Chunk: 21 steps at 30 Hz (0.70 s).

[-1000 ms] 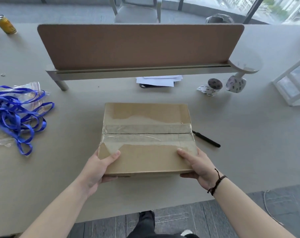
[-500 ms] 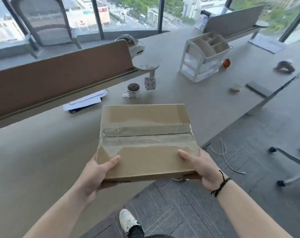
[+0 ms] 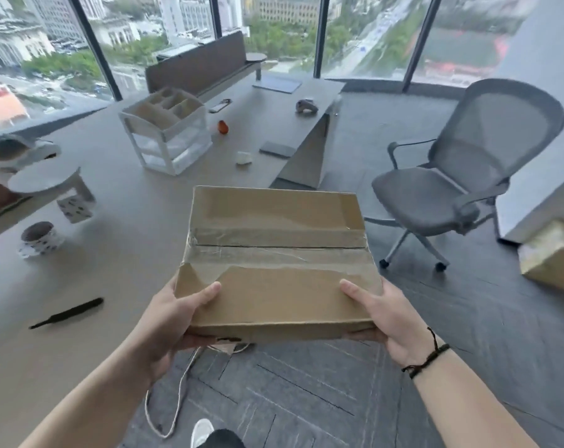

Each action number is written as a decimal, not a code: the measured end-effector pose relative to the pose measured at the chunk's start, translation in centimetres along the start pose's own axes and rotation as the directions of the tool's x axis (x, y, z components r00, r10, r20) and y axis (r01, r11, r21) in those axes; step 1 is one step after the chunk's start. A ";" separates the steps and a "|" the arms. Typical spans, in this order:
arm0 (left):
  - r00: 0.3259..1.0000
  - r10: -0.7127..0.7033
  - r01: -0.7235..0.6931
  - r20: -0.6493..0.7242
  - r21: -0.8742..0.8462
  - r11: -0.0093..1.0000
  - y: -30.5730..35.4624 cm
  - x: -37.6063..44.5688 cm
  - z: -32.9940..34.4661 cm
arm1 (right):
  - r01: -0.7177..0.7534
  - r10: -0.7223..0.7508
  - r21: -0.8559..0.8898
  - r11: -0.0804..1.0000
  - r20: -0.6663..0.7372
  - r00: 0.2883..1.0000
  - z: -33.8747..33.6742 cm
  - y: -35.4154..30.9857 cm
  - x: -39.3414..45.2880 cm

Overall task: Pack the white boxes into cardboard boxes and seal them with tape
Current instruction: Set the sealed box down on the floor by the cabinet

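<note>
Head view: sealed cardboard box (image 3: 276,263) at frame centre, now lifted clear of desk (image 3: 119,286), clamped between left hand (image 3: 174,315) and right hand (image 3: 387,318), swung toward second box (image 3: 552,253) at right edge; probably being carried to stack.

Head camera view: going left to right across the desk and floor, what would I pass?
Tape roll → black pen → drawer organizer → orange thing → taped box → office chair → second cardboard box.
</note>
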State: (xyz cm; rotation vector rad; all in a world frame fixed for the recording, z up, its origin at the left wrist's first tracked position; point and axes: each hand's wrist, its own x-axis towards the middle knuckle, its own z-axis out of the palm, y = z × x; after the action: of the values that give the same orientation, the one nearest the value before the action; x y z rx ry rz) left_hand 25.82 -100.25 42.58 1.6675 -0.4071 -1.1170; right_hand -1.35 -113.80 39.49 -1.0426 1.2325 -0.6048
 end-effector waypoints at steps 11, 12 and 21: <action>0.915 -0.022 -0.063 0.403 0.197 0.978 2.7 4.2 23.9 | -0.003 0.067 0.163 0.987 -0.389 0.919 -20.5 0.3 -1.7; 0.898 -0.029 -0.070 0.440 0.207 0.976 2.9 5.0 26.3 | -0.001 0.078 0.179 0.984 -0.423 0.903 -22.1 0.2 -1.5; 0.704 -0.148 -0.073 0.694 0.278 0.958 5.5 11.4 48.8 | 0.045 0.171 0.289 0.956 -0.679 0.714 -37.3 -3.2 1.6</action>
State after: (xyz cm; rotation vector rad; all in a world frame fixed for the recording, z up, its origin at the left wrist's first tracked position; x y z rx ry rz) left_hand -7.21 -138.26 40.84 1.4167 -1.0806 -1.8005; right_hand -35.90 -128.05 42.04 -0.5092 1.7654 -1.1581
